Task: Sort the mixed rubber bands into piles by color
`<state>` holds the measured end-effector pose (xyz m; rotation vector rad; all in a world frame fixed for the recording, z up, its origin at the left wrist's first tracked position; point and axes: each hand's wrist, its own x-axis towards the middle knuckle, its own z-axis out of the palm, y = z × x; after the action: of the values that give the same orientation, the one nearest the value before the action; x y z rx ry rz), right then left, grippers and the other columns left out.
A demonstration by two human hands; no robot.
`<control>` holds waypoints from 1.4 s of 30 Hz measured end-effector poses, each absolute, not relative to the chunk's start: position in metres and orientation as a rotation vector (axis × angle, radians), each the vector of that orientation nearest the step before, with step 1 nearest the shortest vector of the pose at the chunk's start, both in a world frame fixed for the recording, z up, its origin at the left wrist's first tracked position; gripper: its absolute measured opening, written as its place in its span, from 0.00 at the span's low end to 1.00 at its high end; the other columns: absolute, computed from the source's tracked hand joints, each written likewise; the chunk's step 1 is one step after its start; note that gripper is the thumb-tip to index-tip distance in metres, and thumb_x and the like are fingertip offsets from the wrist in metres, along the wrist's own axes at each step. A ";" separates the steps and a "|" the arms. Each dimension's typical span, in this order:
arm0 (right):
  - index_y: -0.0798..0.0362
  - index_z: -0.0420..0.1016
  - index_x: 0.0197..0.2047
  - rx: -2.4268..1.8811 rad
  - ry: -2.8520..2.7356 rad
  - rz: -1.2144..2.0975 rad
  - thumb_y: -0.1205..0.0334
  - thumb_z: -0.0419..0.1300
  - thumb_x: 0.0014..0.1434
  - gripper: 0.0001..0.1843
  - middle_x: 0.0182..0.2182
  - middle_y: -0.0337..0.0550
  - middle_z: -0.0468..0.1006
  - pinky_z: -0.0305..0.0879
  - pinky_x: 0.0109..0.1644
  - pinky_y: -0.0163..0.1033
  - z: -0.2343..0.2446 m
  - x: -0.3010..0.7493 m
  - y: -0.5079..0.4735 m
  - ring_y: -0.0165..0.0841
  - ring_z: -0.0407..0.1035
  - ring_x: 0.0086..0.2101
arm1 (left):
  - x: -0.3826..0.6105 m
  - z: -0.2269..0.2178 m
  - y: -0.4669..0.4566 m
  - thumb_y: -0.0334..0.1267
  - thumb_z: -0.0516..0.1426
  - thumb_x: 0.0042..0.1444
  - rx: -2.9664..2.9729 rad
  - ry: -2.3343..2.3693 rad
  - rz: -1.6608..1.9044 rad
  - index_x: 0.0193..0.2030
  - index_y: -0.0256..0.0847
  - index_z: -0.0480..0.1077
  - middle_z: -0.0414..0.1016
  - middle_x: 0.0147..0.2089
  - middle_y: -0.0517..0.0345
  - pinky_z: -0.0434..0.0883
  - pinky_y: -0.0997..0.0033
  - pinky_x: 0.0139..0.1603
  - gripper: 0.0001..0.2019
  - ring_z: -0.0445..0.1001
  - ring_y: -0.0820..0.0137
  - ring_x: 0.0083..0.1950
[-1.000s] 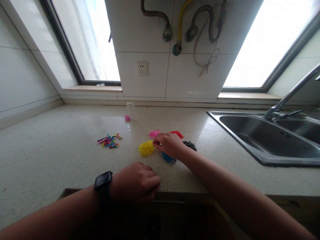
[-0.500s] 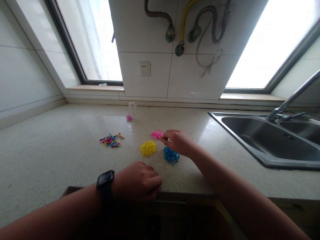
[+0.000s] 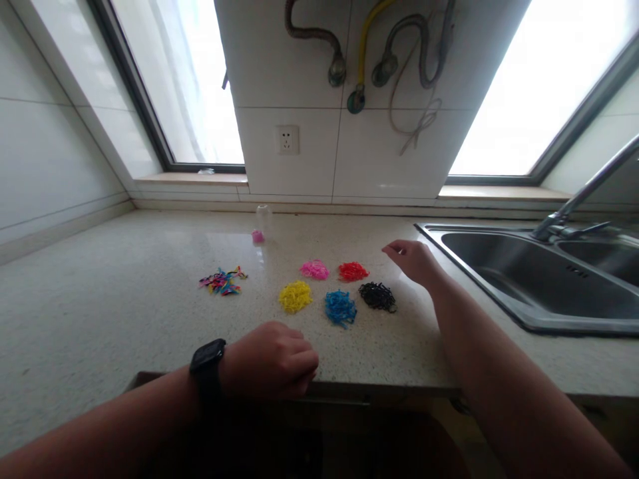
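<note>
My right hand (image 3: 412, 259) hovers above the counter, right of the red pile (image 3: 353, 271) and the black pile (image 3: 378, 297) of small rubber bands. Its thumb and fingers are pinched; anything between them is too small to make out. Curled into a fist, my left hand (image 3: 272, 359) rests at the counter's front edge, with nothing seen in it. Beyond it lie a yellow pile (image 3: 295, 296), a blue pile (image 3: 341, 308) and a pink pile (image 3: 314, 269). To the left is a mixed-colour heap of bands (image 3: 222, 281).
A small clear container (image 3: 263, 218) stands near the back wall, a pink cap-like piece (image 3: 257, 236) by it. The steel sink (image 3: 499, 293) with its faucet (image 3: 559, 223) is on the right. An outlet (image 3: 287, 140) and hoses (image 3: 364, 60) are on the wall.
My right hand has moved right, from beside the pink pile to past the red one, uncovering the red and black piles. The left hand has stayed nearly still.
</note>
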<state>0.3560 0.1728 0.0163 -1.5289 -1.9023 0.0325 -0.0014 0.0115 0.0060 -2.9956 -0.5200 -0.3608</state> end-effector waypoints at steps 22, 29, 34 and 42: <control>0.53 0.83 0.37 -1.556 -1.981 0.263 0.49 0.58 0.58 0.19 0.28 0.45 0.81 0.63 0.32 0.38 -0.004 0.369 0.189 0.33 0.70 0.27 | -0.165 0.046 0.113 0.47 0.53 0.66 -2.907 -1.599 -0.195 0.50 0.44 0.76 0.76 0.47 0.53 0.65 0.71 0.41 0.15 0.74 0.68 0.40; 0.54 0.83 0.37 -1.569 -2.000 0.300 0.49 0.58 0.58 0.19 0.28 0.45 0.81 0.63 0.32 0.38 -0.004 0.368 0.189 0.33 0.69 0.26 | -0.171 0.046 0.116 0.48 0.54 0.64 -2.989 -1.652 -0.127 0.49 0.44 0.77 0.75 0.45 0.54 0.66 0.72 0.42 0.16 0.73 0.69 0.40; 0.53 0.84 0.37 -1.584 -1.988 0.321 0.49 0.58 0.57 0.18 0.28 0.45 0.81 0.64 0.31 0.38 -0.004 0.368 0.189 0.34 0.70 0.27 | -0.172 0.047 0.115 0.49 0.55 0.63 -3.004 -1.668 -0.119 0.46 0.44 0.78 0.75 0.44 0.54 0.65 0.72 0.41 0.15 0.72 0.69 0.39; 0.52 0.84 0.36 -1.567 -2.010 0.306 0.49 0.58 0.58 0.18 0.27 0.44 0.81 0.62 0.29 0.38 -0.007 0.370 0.190 0.33 0.69 0.25 | -0.172 0.047 0.116 0.47 0.56 0.60 -2.971 -1.684 -0.134 0.39 0.42 0.78 0.73 0.39 0.55 0.63 0.73 0.38 0.13 0.70 0.70 0.36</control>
<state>0.3700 0.1900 -0.0068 -1.5672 -2.0103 0.3058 -0.1724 0.1162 0.0472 -2.9711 -1.6839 -0.1337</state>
